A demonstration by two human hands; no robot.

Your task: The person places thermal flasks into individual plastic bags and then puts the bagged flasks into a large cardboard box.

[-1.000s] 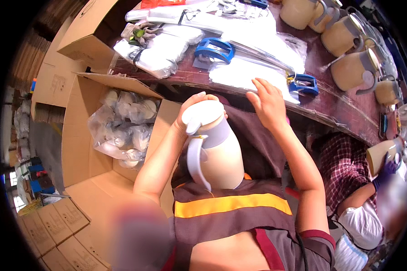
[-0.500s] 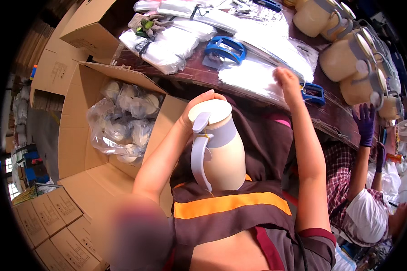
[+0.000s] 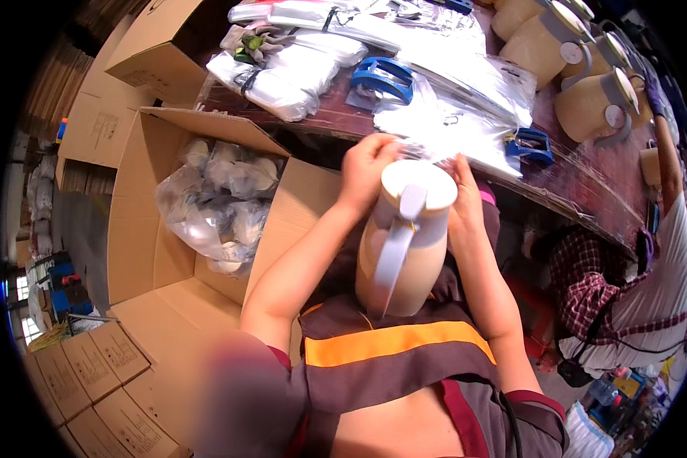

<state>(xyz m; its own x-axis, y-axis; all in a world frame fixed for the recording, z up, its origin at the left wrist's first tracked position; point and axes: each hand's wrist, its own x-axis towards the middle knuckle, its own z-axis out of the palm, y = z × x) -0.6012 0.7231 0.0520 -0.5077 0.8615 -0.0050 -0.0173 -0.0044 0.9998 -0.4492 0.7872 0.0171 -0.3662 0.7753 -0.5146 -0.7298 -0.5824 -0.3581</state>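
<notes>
A beige jug point(image 3: 412, 256) with a grey collar, grey handle and cream lid stands on my lap, its handle toward me. Just beyond its lid, my left hand point(image 3: 368, 169) pinches the edge of a clear plastic bag point(image 3: 427, 151). At the lid's right side is my right hand point(image 3: 466, 195), its fingertips closed on the same bag. Much of the thin bag blends into the white stack of plastic bags point(image 3: 420, 114) on the table behind it.
An open carton point(image 3: 141, 221) at left holds several plastic-wrapped items. Blue tape dispensers point(image 3: 382, 79) and grey gloves point(image 3: 261, 44) lie on the dark table point(image 3: 588, 183). Several beige jugs point(image 3: 538, 49) stand at far right, where a co-worker point(image 3: 641, 282) reaches in. Closed cartons point(image 3: 107, 353) sit lower left.
My left hand has left the jug's side and risen to the bag. My right hand has come back from the bag stack to the jug. The jug has shifted right; the co-worker has moved.
</notes>
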